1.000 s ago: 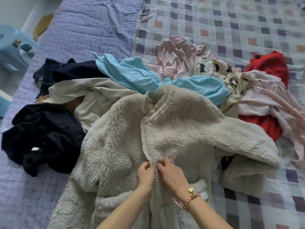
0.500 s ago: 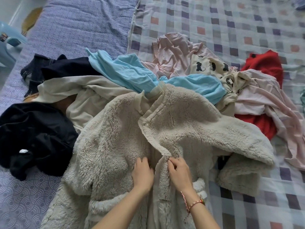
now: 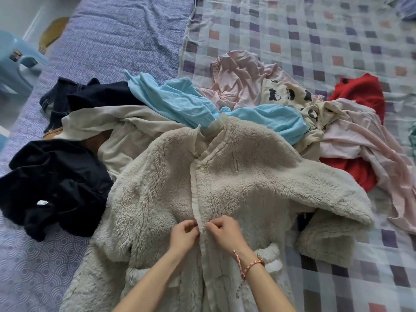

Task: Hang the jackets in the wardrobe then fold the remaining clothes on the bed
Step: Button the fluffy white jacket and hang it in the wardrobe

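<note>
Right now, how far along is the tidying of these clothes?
Hardly begun: nothing on the bed looks folded. In hand: the left hand and right hand pinch the front edges of the fluffy cream jacket, seemingly fastening it. Left: hanging it, then folding the heap, including the blue top, red garment and black clothes.

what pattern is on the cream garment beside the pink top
Black mouse-head prints on the cream cloth garment; head view shows it best.

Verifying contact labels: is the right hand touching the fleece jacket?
Touching. The head view shows the right hand pinching the front edge of the fleece jacket, beside the left hand.
</note>
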A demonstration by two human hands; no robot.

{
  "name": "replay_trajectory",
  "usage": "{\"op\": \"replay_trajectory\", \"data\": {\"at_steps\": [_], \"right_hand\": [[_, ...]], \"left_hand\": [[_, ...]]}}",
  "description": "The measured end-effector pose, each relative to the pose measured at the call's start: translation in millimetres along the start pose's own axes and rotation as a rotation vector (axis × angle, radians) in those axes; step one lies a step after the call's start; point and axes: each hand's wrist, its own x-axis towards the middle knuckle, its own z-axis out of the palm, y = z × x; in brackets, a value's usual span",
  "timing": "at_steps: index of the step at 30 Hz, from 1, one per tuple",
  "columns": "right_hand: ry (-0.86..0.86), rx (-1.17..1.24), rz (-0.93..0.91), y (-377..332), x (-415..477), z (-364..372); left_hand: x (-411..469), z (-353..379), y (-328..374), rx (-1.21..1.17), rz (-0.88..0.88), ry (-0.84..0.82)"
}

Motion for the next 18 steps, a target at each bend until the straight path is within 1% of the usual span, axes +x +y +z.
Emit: {"op": "replay_trajectory", "data": {"at_steps": [3, 6, 8, 9, 11, 13, 15, 18], "right_hand": [[0.050, 0.102, 0.015, 3.9, -8.7, 9.1], [0.081, 0.148, 0.034, 11.2, -11.6, 12.3], [0.075, 0.228, 0.076, 14.0, -13.6, 12.7], [0.080, 0.312, 0.125, 15.0, -13.2, 11.6], [0.079, 0.596, 0.286, 10.2, -9.8, 4.5], [0.025, 0.825, 0.414, 4.0, -4.0, -5.2], [-0.044, 0.806, 0.456, 4.8, -2.8, -12.4], [-0.158, 0.622, 0.449, 1.5, -2.4, -20.8]], "left_hand": [[0.5, 3.2, -5.7, -0.045, -0.009, -0.038], [-3.4, 6.3, -9.5, -0.118, -0.032, -0.061], [-9.3, 13.6, -7.8, -0.146, -0.030, -0.044], [-12.1, 18.1, -6.9, -0.164, -0.034, -0.031], [-15.0, 25.1, -0.9, -0.226, -0.045, -0.004], [-11.3, 30.6, -1.6, -0.217, -0.021, 0.022], [-13.9, 34.3, -3.6, -0.238, -0.035, 0.088], [-15.9, 35.3, -1.5, -0.376, -0.155, 0.181]]}}
